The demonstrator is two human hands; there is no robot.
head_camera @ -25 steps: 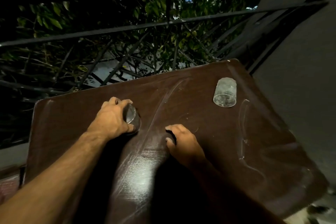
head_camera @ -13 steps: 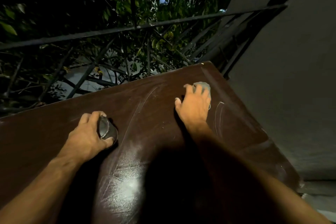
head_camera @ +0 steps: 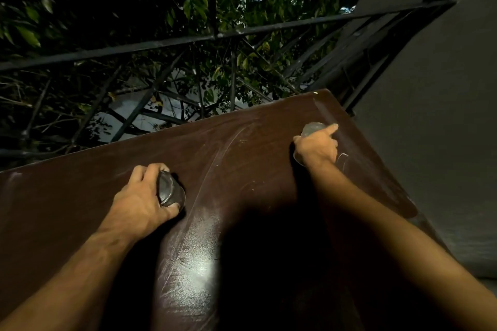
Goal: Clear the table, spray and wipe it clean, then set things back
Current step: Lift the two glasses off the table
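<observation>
A dark brown table (head_camera: 242, 169) with pale wipe streaks fills the lower view. My left hand (head_camera: 139, 201) is wrapped around a clear drinking glass (head_camera: 169, 192) that stands upside down on the table's middle left. My right hand (head_camera: 317, 146) grips a second clear glass (head_camera: 312, 129), also upside down, near the table's far right corner. The forefinger of that hand points outward. Both glasses touch the tabletop and are partly hidden by my fingers.
A black metal railing (head_camera: 215, 35) runs just behind the table's far edge, with tree leaves beyond it. A grey wall (head_camera: 443, 115) stands close along the table's right side. My head's shadow darkens the near table surface.
My right hand has travelled from the table's middle to the far right glass and closed around it. My left hand has stayed on its glass.
</observation>
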